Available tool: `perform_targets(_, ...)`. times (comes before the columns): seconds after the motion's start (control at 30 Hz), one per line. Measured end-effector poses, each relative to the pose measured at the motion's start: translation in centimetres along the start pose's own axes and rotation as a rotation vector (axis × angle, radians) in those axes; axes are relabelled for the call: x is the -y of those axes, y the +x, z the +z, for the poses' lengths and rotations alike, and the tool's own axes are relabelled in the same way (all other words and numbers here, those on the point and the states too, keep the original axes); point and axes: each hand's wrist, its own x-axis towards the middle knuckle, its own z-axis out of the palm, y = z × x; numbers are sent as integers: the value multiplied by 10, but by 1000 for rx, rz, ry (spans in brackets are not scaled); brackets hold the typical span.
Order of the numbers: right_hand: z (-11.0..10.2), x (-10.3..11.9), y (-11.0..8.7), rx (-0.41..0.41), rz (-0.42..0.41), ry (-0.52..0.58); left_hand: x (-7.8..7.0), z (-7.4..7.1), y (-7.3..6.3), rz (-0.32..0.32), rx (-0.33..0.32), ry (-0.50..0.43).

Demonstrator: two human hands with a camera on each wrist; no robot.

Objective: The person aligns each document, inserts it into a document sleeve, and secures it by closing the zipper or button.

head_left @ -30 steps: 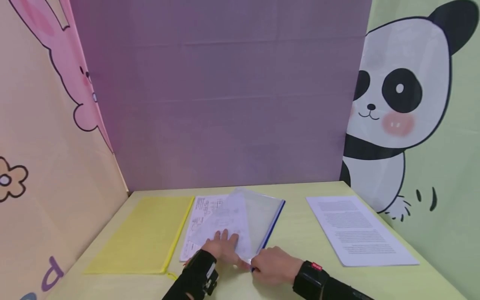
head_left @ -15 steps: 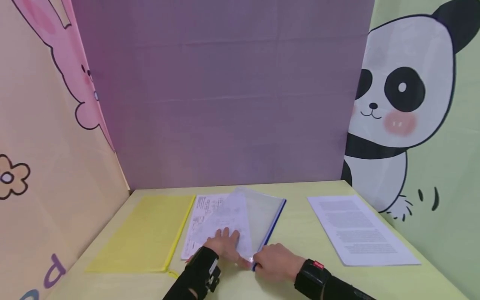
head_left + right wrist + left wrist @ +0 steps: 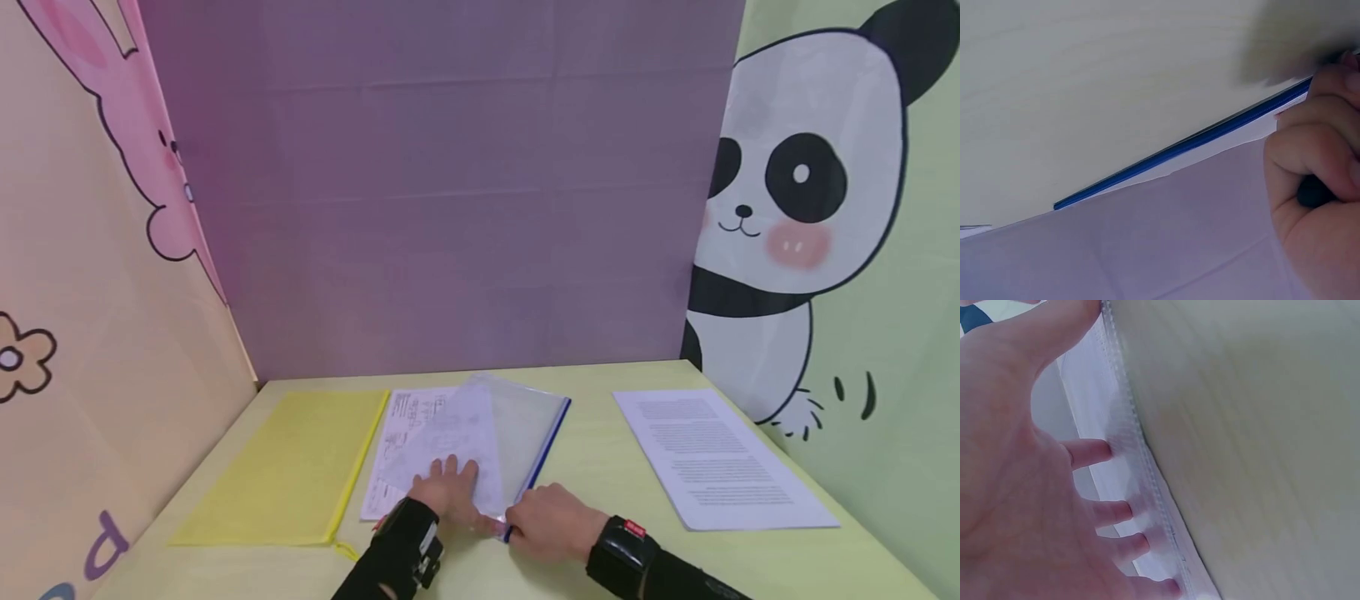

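Note:
A clear zipper folder (image 3: pixel 528 417) with a blue zipper edge (image 3: pixel 552 437) lies askew at mid-table. White paper shows through its left part, and a printed sheet (image 3: pixel 408 417) sticks out on the left; whether it lies inside or under is unclear. My left hand (image 3: pixel 450 493) rests spread on the folder's near part, its fingertips (image 3: pixel 1119 511) pressing the plastic and the thumb by the near corner. My right hand (image 3: pixel 553 523), fingers curled, grips the near end of the blue edge. In the right wrist view a dark piece (image 3: pixel 1315 190) shows between those fingers; its kind is hidden.
Left of the hands lies a yellow zipper folder (image 3: pixel 285 467), its pull tab (image 3: pixel 345 550) near the front. A sheet of printed text (image 3: pixel 720 462) lies on the right of the table (image 3: pixel 592 467). A purple panel (image 3: pixel 465 208) stands behind.
Hardly anything differs. The whole head view shifts a little, and both hands keep their places on the clear folder.

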Motion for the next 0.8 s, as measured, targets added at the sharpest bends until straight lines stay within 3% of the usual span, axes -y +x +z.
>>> perform_targets(0.47, 1, -9, 2, 7, 44, 89, -2, 1, 3, -25, 21, 8)
perform_targets(0.8, 1, -10, 1, -19, 27, 45, -3, -1, 1, -34, 25, 4)
